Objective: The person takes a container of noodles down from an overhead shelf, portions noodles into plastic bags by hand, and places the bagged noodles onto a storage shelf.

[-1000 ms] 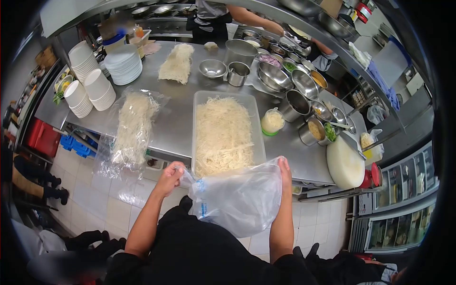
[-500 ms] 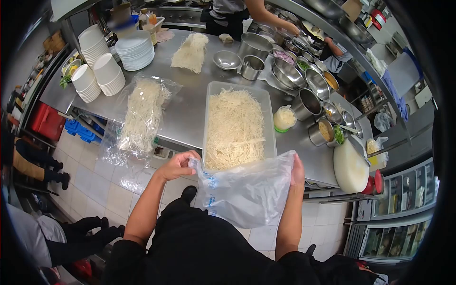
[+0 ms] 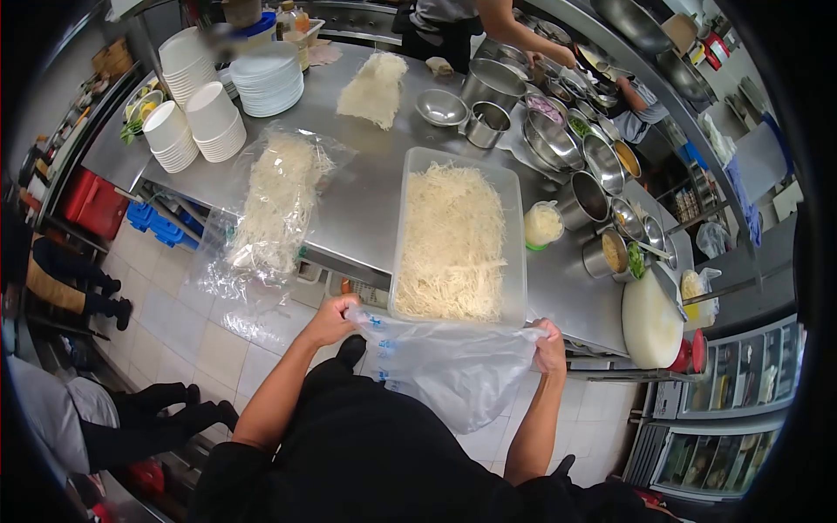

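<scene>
A translucent plastic bag (image 3: 449,370) with blue print on its left side hangs between my two hands, its upper edge stretched along the near end of a clear plastic container (image 3: 520,270). Pale thin noodles (image 3: 453,244) fill that container, which sits at the table's front edge. My left hand (image 3: 334,321) is closed on the bag's left corner. At the right corner, my right hand (image 3: 549,346) grips the bag with curled fingers. To the left, a clear bag of noodles (image 3: 277,205) lies partly over the table edge.
Stacked white bowls (image 3: 212,122) and plates (image 3: 267,80) stand at the back left. A flat noodle bundle (image 3: 373,89) lies farther back. Metal pots and bowls (image 3: 551,139), a small tub (image 3: 543,224) and a thick round block (image 3: 650,318) line the right. A co-worker's arm (image 3: 523,35) reaches across behind.
My right hand has lowered, and the bag's upper edge now runs nearly level along the container's near end. The view has shifted, so the table's things appear farther right.
</scene>
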Action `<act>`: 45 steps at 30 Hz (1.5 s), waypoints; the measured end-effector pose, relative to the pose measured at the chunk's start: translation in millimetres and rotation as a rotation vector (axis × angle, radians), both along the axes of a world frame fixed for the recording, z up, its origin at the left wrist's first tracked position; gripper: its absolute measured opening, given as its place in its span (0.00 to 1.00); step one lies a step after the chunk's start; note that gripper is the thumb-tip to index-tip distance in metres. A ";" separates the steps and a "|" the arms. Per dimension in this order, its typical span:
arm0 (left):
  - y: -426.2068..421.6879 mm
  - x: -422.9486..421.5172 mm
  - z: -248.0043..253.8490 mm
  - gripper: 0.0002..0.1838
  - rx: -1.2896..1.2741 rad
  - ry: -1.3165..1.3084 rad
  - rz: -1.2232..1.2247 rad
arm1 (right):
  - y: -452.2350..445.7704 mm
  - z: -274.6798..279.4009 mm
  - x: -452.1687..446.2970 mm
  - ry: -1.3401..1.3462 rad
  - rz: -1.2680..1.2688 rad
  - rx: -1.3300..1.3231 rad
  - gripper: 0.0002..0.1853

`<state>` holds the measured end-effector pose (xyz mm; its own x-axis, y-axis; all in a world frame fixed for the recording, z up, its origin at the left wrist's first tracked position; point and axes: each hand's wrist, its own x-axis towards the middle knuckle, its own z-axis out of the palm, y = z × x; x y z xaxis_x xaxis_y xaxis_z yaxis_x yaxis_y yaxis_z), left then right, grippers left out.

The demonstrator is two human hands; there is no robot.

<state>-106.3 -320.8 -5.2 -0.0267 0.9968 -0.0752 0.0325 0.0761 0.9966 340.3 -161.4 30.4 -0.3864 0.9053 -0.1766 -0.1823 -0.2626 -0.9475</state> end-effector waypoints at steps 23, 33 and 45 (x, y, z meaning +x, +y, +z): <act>90.7 26.0 37.6 0.20 -0.102 0.052 0.253 | 83.2 -18.2 -59.1 -0.383 -0.396 0.196 0.10; 152.6 24.8 32.1 0.26 0.073 0.316 0.482 | 108.8 64.0 -80.6 -0.538 -0.158 0.074 0.16; 140.9 55.4 61.8 0.13 -0.062 -0.585 0.705 | 95.4 15.8 -120.4 -0.442 -0.505 0.109 0.14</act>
<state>-50.9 -179.9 56.6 -0.5679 0.7578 -0.3213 -0.5503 -0.0593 0.8328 219.9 -66.0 46.1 0.1762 0.9773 -0.1178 0.1531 -0.1454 -0.9774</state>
